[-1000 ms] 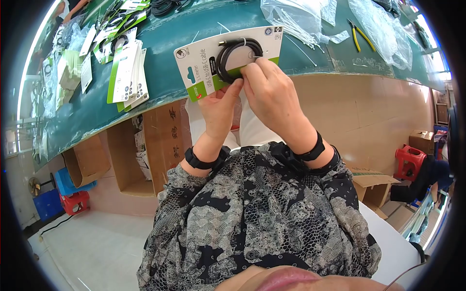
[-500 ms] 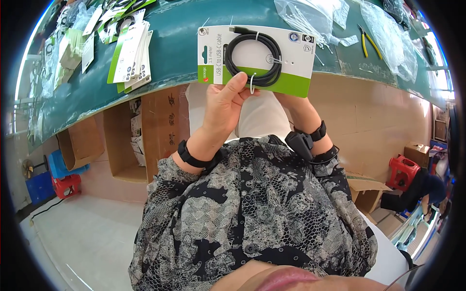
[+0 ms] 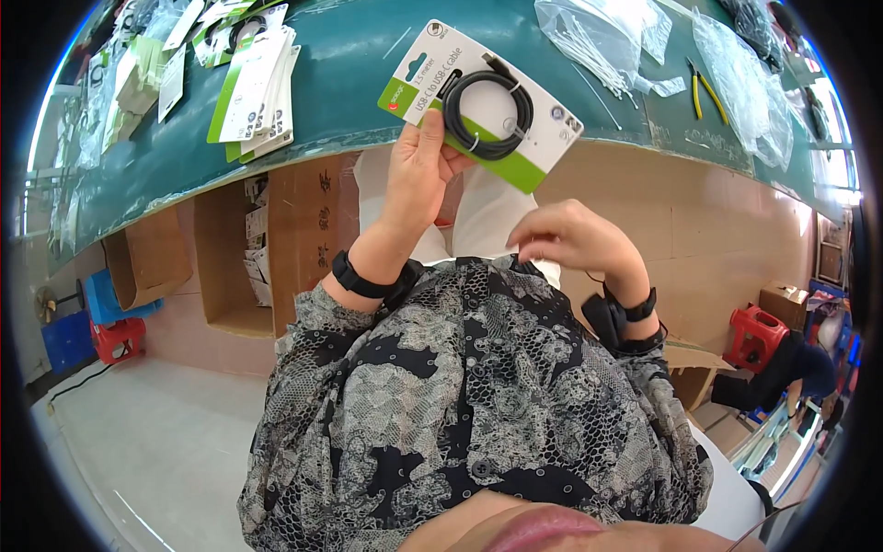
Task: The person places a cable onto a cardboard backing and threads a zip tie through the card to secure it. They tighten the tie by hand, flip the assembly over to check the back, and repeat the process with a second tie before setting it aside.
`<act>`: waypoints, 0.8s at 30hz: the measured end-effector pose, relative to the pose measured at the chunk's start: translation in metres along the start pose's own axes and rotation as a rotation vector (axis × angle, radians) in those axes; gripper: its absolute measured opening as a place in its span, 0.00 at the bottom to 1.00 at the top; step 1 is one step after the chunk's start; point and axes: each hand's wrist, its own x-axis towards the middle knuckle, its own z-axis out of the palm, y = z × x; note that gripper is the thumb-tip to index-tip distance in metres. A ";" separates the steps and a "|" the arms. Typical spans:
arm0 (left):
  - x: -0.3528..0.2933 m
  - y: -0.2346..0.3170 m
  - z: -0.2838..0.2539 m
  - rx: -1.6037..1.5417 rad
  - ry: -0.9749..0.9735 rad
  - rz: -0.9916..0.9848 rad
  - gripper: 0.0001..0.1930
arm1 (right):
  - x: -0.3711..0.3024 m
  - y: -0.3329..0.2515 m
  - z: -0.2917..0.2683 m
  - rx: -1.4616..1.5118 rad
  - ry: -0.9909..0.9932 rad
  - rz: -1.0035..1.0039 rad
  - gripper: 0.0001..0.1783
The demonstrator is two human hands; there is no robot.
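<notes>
My left hand (image 3: pixel 418 177) grips a white and green hang card (image 3: pixel 544 140) by its lower left edge, thumb on the front. A coiled black USB cable (image 3: pixel 526 109) is fastened to the card's front with white ties. The card is tilted, its right end lower, above the table's near edge. Apart from it, my right hand (image 3: pixel 578 237) hovers over my lap, fingers loosely bent, thumb separate, nothing visible in it.
On the green table (image 3: pixel 349 87), a stack of similar cards (image 3: pixel 253 97) lies left. White cable ties (image 3: pixel 598 64) spill from a clear bag at right, near yellow-handled cutters (image 3: pixel 706 95) and another plastic bag (image 3: pixel 750 92). An open carton (image 3: pixel 230 267) stands below the table.
My right hand has let go of the card and drawn back toward my body. In my left hand, the card has turned clockwise, its right end dropping.
</notes>
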 end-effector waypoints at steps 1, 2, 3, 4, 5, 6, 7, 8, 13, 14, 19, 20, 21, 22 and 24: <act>-0.002 -0.002 0.000 0.064 -0.002 0.001 0.19 | 0.001 -0.011 -0.001 0.002 -0.003 0.004 0.22; -0.003 -0.005 0.003 0.058 -0.003 -0.006 0.19 | 0.006 -0.023 0.000 -0.204 0.390 -0.145 0.23; -0.005 -0.006 0.006 0.028 0.002 -0.016 0.19 | 0.011 -0.032 0.002 -0.417 0.779 -0.296 0.24; -0.007 -0.007 0.009 0.000 0.007 -0.024 0.19 | 0.016 -0.036 0.002 -0.421 0.775 -0.289 0.24; -0.007 -0.008 0.010 -0.025 0.009 -0.029 0.19 | 0.026 -0.036 -0.002 -0.547 0.808 -0.299 0.23; -0.008 -0.009 0.011 -0.027 0.007 -0.026 0.19 | 0.034 -0.036 -0.007 -0.674 0.839 -0.310 0.23; -0.009 -0.011 0.011 -0.046 0.022 -0.042 0.19 | 0.040 -0.034 -0.011 -0.799 0.871 -0.321 0.22; -0.011 -0.013 0.010 -0.064 0.038 -0.058 0.19 | 0.044 -0.031 -0.011 -0.801 0.873 -0.324 0.22; -0.018 -0.009 0.013 -0.107 0.102 -0.105 0.19 | 0.052 -0.006 0.001 -0.887 0.944 -0.412 0.18; -0.019 -0.009 0.013 -0.108 0.102 -0.108 0.19 | 0.051 -0.003 0.002 -0.888 0.959 -0.426 0.17; -0.020 -0.024 0.012 -0.130 0.065 -0.114 0.19 | 0.058 0.013 0.012 -0.911 1.054 -0.418 0.14; -0.021 -0.030 0.012 -0.161 0.064 -0.128 0.19 | 0.059 0.013 0.013 -0.913 1.055 -0.417 0.14; -0.021 -0.033 0.012 -0.192 0.064 -0.142 0.19 | 0.061 0.013 0.015 -0.911 1.068 -0.398 0.13; -0.021 -0.036 0.010 -0.193 0.062 -0.143 0.19 | 0.063 0.012 0.016 -0.908 1.081 -0.378 0.13; -0.021 -0.041 0.006 -0.207 0.053 -0.138 0.18 | 0.063 0.013 0.017 -0.906 1.094 -0.358 0.12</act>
